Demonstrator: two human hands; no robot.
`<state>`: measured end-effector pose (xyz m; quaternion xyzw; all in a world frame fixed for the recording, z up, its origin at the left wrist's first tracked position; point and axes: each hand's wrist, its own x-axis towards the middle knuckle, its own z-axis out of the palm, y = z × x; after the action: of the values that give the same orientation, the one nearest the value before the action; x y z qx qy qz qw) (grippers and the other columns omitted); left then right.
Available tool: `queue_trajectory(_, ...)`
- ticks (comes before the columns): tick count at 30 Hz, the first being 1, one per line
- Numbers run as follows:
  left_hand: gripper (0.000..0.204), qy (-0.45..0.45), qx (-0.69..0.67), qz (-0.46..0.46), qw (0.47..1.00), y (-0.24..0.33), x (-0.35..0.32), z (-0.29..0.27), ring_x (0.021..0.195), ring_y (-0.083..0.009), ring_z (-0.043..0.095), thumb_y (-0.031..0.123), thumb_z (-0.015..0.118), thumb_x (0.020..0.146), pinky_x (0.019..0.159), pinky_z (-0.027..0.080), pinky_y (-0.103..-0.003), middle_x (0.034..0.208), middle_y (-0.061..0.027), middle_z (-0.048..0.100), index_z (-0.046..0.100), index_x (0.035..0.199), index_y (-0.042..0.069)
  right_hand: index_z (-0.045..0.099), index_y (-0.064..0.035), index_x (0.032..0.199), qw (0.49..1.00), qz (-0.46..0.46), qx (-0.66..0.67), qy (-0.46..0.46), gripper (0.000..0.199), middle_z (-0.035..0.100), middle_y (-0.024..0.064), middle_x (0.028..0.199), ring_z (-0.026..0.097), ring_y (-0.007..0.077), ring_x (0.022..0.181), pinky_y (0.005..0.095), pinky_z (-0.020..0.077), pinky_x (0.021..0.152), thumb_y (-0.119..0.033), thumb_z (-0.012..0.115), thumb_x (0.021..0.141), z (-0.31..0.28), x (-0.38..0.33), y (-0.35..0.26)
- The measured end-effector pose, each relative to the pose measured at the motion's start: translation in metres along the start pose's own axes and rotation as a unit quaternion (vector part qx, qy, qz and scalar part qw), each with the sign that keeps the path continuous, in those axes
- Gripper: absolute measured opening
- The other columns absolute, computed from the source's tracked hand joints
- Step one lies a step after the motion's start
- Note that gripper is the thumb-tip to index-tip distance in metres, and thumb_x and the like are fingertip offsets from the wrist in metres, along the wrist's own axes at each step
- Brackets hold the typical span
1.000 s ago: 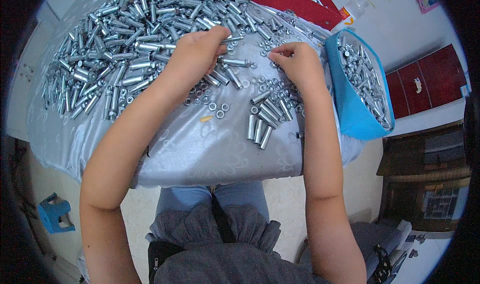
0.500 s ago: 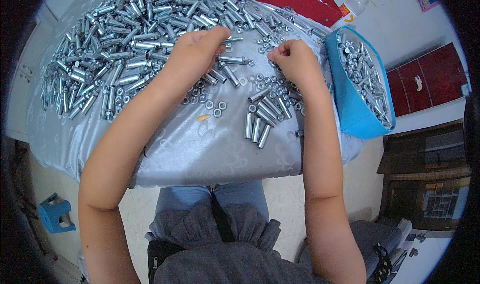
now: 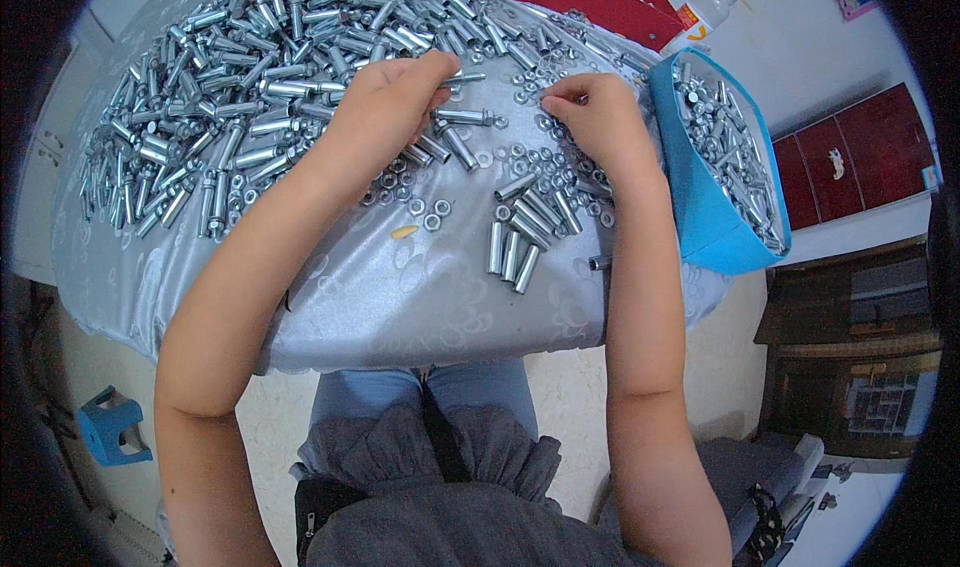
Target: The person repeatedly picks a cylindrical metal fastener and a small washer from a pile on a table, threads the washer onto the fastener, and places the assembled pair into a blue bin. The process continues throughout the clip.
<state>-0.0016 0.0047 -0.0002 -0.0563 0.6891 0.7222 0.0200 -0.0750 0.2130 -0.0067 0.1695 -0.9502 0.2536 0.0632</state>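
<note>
My left hand (image 3: 395,102) is closed on a silvery bolt (image 3: 466,78), whose slim end points right past my fingertips. To its right, my right hand (image 3: 603,117) has thumb and forefinger drawn together over small loose nuts and washers (image 3: 530,89). Whatever lies between those fingertips is too small to make out. A large heap of sleeve anchor bolts (image 3: 270,92) spreads behind and left of my left hand. Below, between my forearms, lie several bare metal sleeves (image 3: 525,252) and a few hex nuts (image 3: 432,222).
A blue fabric bin (image 3: 725,217) full of metal hardware stands at the table's right edge. Behind are a red container (image 3: 590,5) and a clear bottle (image 3: 708,12). A silvery cloth (image 3: 430,307) covers the table. A blue stool (image 3: 112,427) stands at lower left.
My right hand has shifted slightly up and right, its fingertips moving a little away from where they were. My left hand stays in place with the bolt.
</note>
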Motion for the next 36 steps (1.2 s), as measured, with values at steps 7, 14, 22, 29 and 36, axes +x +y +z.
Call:
queue_trajectory(7,0.035,-0.011,-0.011,0.031,0.999,-0.007,0.005,-0.003,0.044,-0.0042,0.032,0.037,0.052,0.079,0.042,0.023,-0.020,0.050,0.0052,0.040,0.057,0.064,0.006,0.067,-0.0034,0.083,0.997,0.038,-0.064,0.010,0.019,0.064,0.0152,0.075,0.062,0.0238,0.068,0.0307,0.0470,0.067,-0.017,0.066,0.070,-0.001,-0.003,-0.012)
queue_trajectory(14,0.036,-0.009,-0.001,0.035,0.999,-0.009,0.005,-0.004,0.045,-0.0039,0.033,0.037,0.052,0.079,0.043,0.023,-0.020,0.050,0.0051,0.041,0.057,0.063,0.005,0.067,-0.0028,0.081,0.996,0.015,-0.084,0.012,0.018,0.063,0.0160,0.075,0.062,0.0257,0.070,0.0319,0.0471,0.068,-0.016,0.065,0.069,0.001,-0.003,-0.015)
queue_trajectory(22,0.036,-0.005,0.003,0.044,0.999,-0.007,0.003,-0.001,0.046,-0.0038,0.034,0.037,0.052,0.080,0.044,0.024,-0.020,0.051,0.0053,0.042,0.058,0.064,0.005,0.066,-0.0026,0.081,0.997,0.011,-0.078,0.017,0.018,0.063,0.0159,0.075,0.062,0.0253,0.069,0.0316,0.0470,0.067,-0.016,0.064,0.069,0.003,-0.002,-0.012)
queue_trajectory(29,0.031,-0.013,0.019,0.023,0.999,-0.003,0.000,0.000,0.047,-0.0059,0.030,0.030,0.049,0.084,0.045,0.024,-0.022,0.054,0.0054,0.034,0.041,0.059,0.012,0.065,-0.0017,0.078,0.998,0.016,-0.061,0.014,0.018,0.063,0.0146,0.073,0.061,0.0241,0.068,0.0309,0.0471,0.066,-0.017,0.064,0.068,0.003,-0.002,-0.012)
queue_trajectory(36,0.035,-0.013,0.003,0.042,0.999,-0.006,0.003,-0.001,0.046,-0.0038,0.034,0.036,0.051,0.081,0.044,0.024,-0.020,0.052,0.0057,0.041,0.055,0.062,0.007,0.063,-0.0023,0.076,0.999,0.035,-0.035,0.007,0.022,0.061,0.0186,0.074,0.060,0.0315,0.073,0.0357,0.0470,0.068,-0.021,0.060,0.065,0.002,-0.001,-0.011)
